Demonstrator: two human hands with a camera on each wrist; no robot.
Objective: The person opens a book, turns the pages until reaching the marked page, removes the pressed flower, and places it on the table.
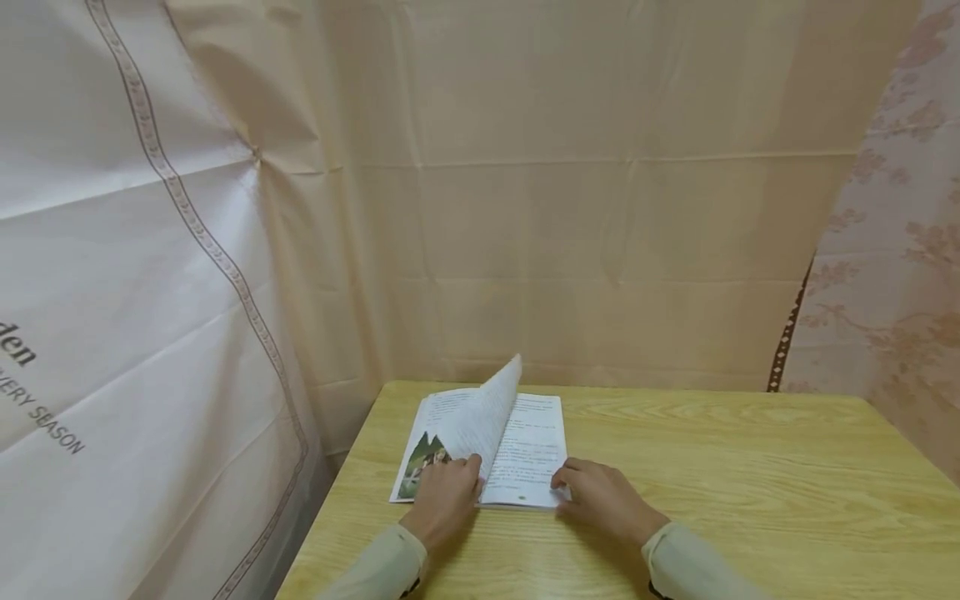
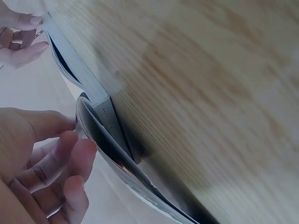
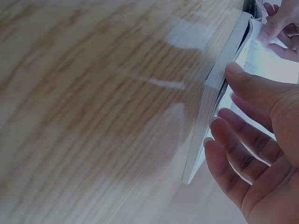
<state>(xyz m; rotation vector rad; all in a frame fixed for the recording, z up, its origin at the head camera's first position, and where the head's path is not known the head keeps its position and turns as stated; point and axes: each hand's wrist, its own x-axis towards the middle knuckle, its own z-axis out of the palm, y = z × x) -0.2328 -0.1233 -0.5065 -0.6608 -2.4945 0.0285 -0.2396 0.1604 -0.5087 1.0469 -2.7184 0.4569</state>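
An open book (image 1: 531, 454) lies on the wooden table, printed text on its right page and a picture of green peaks and figures at the lower left. One page (image 1: 491, 408) stands raised near the middle, leaning leftward. My left hand (image 1: 447, 492) pinches this page near its bottom edge; in the left wrist view, thumb and fingertips of the left hand (image 2: 51, 158) meet at the curled paper. At the lower right corner rests my right hand (image 1: 606, 498). In the right wrist view, the right hand's (image 3: 261, 135) thumb touches the book's edge (image 3: 212, 77), its other fingers loosely bent alongside.
The wooden table (image 1: 712, 467) extends to the right of the book. Behind it hangs a beige cloth (image 1: 570, 250). A white printed cloth (image 1: 135, 333) hangs at the left, and a pink floral one (image 1: 892, 275) at the right.
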